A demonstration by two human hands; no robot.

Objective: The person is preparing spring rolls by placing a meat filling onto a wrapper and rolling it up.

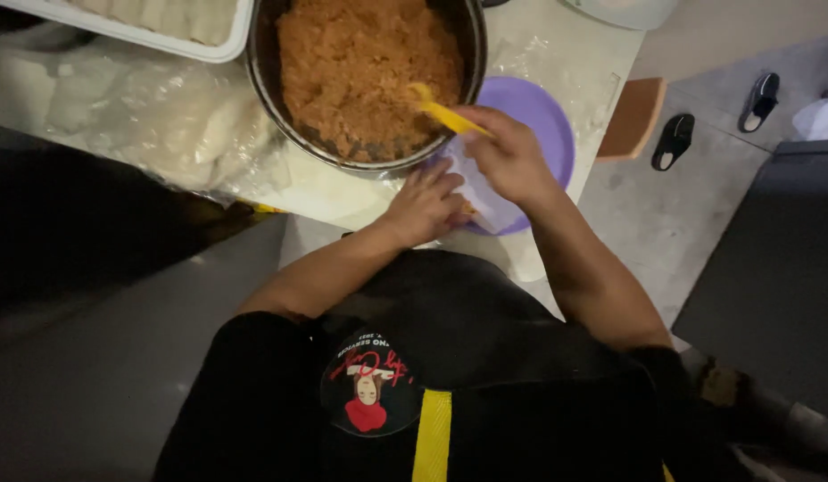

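Note:
A large dark metal pot (271,98) holds orange-brown minced filling (360,62). My right hand (508,156) grips a yellow plastic spoon (441,109) whose bowl dips into the filling at the pot's near edge. My left hand (423,203) rests just below the pot, fingers spread on a thin white wrapper sheet (485,201) that lies on a purple round plate (543,120). The wrapper is partly hidden by both hands.
A white tray (164,31) of pale pieces stands at the back left, above clear plastic bags (155,120) of white wrappers. The table's right edge drops to a grey floor with a brown stool (633,116) and black shoes (673,141).

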